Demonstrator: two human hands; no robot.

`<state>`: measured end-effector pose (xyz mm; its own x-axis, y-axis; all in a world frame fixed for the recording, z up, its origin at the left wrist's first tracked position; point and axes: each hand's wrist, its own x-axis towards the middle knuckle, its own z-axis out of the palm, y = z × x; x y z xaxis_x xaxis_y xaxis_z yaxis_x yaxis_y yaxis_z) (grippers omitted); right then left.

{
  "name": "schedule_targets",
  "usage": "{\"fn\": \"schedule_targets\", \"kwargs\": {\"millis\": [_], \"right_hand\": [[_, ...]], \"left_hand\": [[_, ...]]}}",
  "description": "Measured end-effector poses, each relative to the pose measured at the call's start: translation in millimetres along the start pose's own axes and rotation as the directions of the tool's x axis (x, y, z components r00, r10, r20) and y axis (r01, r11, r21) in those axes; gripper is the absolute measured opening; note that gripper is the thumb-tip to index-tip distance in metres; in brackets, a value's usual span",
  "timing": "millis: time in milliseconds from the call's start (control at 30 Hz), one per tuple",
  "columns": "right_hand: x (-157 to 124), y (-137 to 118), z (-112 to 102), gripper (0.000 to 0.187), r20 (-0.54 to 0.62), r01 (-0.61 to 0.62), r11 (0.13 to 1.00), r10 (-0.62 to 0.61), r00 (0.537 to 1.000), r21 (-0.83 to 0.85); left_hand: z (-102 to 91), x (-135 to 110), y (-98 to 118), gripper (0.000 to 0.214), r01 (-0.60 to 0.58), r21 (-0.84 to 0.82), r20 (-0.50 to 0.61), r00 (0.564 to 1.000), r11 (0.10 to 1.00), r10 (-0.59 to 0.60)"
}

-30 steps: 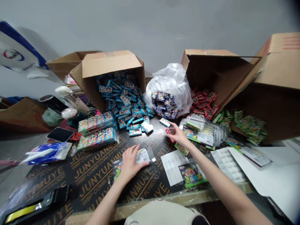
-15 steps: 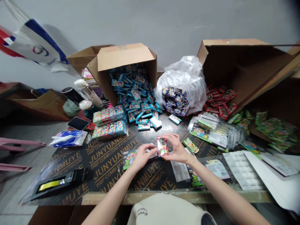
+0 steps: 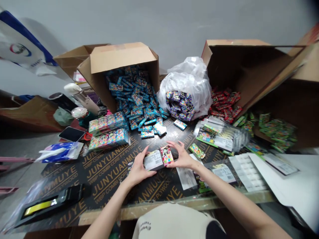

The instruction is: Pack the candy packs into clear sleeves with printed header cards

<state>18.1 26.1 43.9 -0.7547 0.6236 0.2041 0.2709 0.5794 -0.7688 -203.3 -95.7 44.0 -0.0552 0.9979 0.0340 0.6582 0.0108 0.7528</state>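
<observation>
Far left, against the wall, a white-and-blue bag (image 3: 27,53); closer in on the dark printed plywood tabletop (image 3: 104,181), a black-screened phone (image 3: 71,133), then two clear-wrapped blocks of colourful boxes (image 3: 109,138). Just beyond, a tipped cardboard carton (image 3: 122,58) with blue boxes (image 3: 139,99) spilling to the near side.

At near centre, grips the left end of a flat pack with a white barcode label (image 3: 152,161) in the left hand (image 3: 138,169): fingers spread from thumb, thumb along the near edge, fingertips at the far edge. Label up, long axis left to right, right end angled slightly to the far side. Cannot tell about contact with the tabletop.

At the pack's right end, a small red box (image 3: 166,156), printed face up, long axis near to far, far end tipped slightly left. Pinches it between thumb at the near end and fingers at the far end of the right hand (image 3: 182,157).

Farther right, a green box (image 3: 197,151) slanting far-left to near-right, then overlapping clear packages (image 3: 221,137).
</observation>
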Motion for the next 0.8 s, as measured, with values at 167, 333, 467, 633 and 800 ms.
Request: {"fn": "schedule_targets", "kwargs": {"millis": [167,333,467,633,800], "right_hand": [[-1.0,-10.7,-6.2,0.093,-0.110,-0.013,1.000,0.011,0.994,-0.018],[1.8,-13.7,-19.3,0.093,0.055,0.019,0.999,-0.017,0.998,-0.034],[5.7,-21.9,-33.5,0.087,0.172,0.113,0.991,-0.101,0.980,-0.064],[5.3,-28.5,-37.8,0.093,0.145,0.124,0.988,-0.110,0.983,-0.090],[2.1,-35.8,-40.8,0.088,0.184,0.165,0.977,-0.140,0.973,-0.131]], "left_hand": [[-5.6,3.1,6.7,0.096,0.035,-0.051,-0.021,0.999,0.998,-0.036],[-10.8,-1.5,9.6,0.096,-0.002,-0.089,0.094,0.995,0.996,0.010],[-8.5,-6.3,10.0,0.099,0.032,-0.125,0.073,0.997,0.992,-0.023],[-6.9,-7.9,14.6,0.096,0.019,-0.117,0.084,0.996,0.993,-0.009],[-6.5,-8.3,16.3,0.100,0.021,-0.125,0.074,0.997,0.992,-0.012]]}}
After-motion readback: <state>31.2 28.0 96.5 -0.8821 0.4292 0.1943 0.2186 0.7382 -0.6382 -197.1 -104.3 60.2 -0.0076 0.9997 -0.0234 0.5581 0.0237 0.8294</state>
